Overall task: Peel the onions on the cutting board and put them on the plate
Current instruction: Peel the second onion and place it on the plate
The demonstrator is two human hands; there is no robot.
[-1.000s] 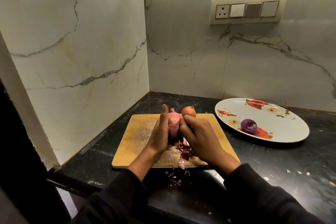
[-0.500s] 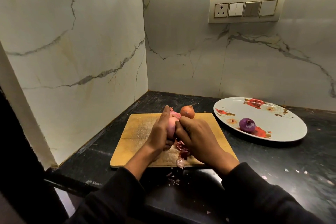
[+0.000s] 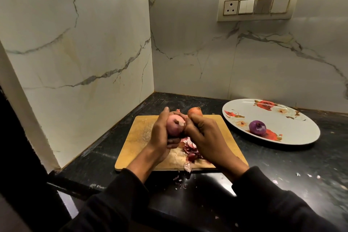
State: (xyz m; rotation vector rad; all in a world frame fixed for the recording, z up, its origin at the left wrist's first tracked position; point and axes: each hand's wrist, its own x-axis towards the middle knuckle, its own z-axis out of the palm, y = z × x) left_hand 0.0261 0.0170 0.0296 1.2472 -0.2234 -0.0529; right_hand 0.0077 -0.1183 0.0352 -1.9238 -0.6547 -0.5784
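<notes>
Onion in hand [image 3: 174, 124]: pale pink and round, held just above the cutting board [image 3: 139, 133], over the board's middle. A whitish patch on its near end suggests the skin is partly off.
How it will handle: likely light and firm, so it takes a solid squeeze without bruising. The dry outer skin looks papery and should tear in flakes; the bared layer beneath is probably smooth and slippery.
Where to take hold: cradle the body around its widest part and pick at the skin from the cut end, where an edge is already lifted.
Left hand [image 3: 162, 137]: wrapped around the left side and underside of the onion, thumb up along its far side, fingers curled beneath.
Right hand [image 3: 203, 137]: fingers bent and pressed to the onion's right side; it seems to pinch at the skin, though the fingertips are hidden.
Hands together: both meet on the one onion, touching each other.
Unpeeled onion [image 3: 194, 112]: orange-brown, at the board's far edge, just behind the right hand.
Peeled onion [image 3: 257, 127]: purple, lying on the floral plate [image 3: 301, 130], which sits to the right of the board.
Peelings [image 3: 190, 149]: purple scraps on the board's near part, under the hands, some spilling onto the dark counter [image 3: 282, 165] in front.
</notes>
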